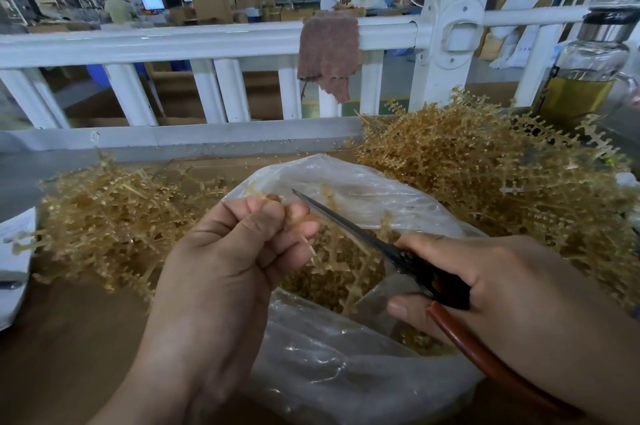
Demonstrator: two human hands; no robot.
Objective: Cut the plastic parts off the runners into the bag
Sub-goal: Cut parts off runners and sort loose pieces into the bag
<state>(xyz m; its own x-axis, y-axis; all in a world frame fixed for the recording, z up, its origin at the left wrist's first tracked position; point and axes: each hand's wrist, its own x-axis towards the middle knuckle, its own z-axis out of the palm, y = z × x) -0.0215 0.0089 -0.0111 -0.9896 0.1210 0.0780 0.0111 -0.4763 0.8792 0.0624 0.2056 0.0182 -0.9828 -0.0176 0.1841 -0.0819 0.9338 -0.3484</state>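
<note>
Holding a thin tan runner (356, 282) tight in its curled grip, the left hand (235, 251) hangs it over the open clear bag (346, 372). The right hand (512, 286) has its grip wrapped round the scissors (346, 221), whose blades are nearly closed, just beside the left fingers. Small cut parts (311, 286) lie inside the bag. Big piles of runners (485, 182) sit on the counter (69, 338) on both sides.

bag (346, 372) centre on table (69, 338) | runner piles (104, 216) left, right | railing (173, 39) behind
</note>
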